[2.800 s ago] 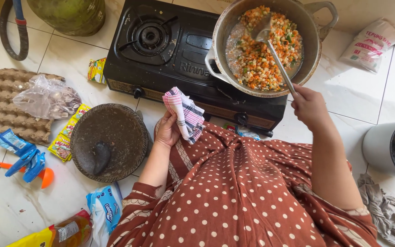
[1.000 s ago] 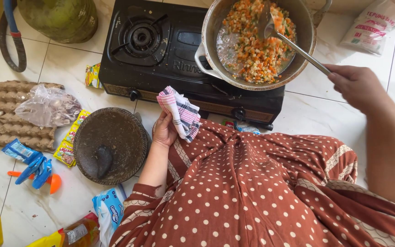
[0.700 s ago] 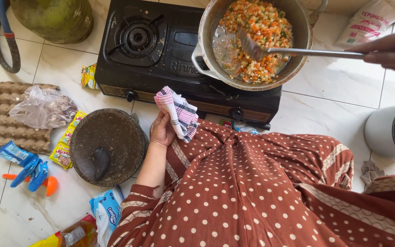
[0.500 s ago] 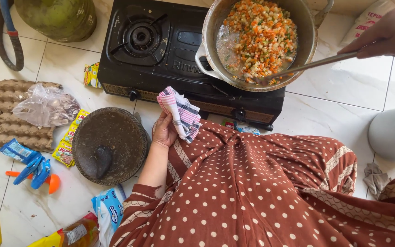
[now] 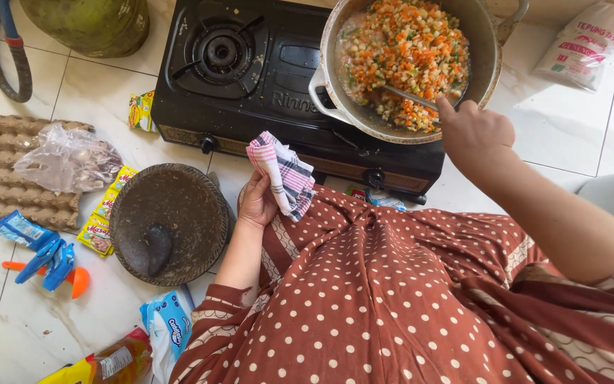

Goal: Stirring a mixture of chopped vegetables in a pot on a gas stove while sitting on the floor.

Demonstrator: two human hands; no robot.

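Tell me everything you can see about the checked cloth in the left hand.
The pink, white and dark checked cloth is soft woven fabric, bunched into loose folds. The left hand grips its lower part from the left, holding it just in front of the black gas stove. Its lower edge hangs against the brown polka-dot dress. It looks dry and clean.

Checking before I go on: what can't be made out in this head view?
- Pot: far rim cut by the top edge.
- Spoon: handle end hidden in right hand, bowl buried in the vegetables.
- Right burner: covered by the pot.
- Left hand: fingers partly hidden by the checked cloth.
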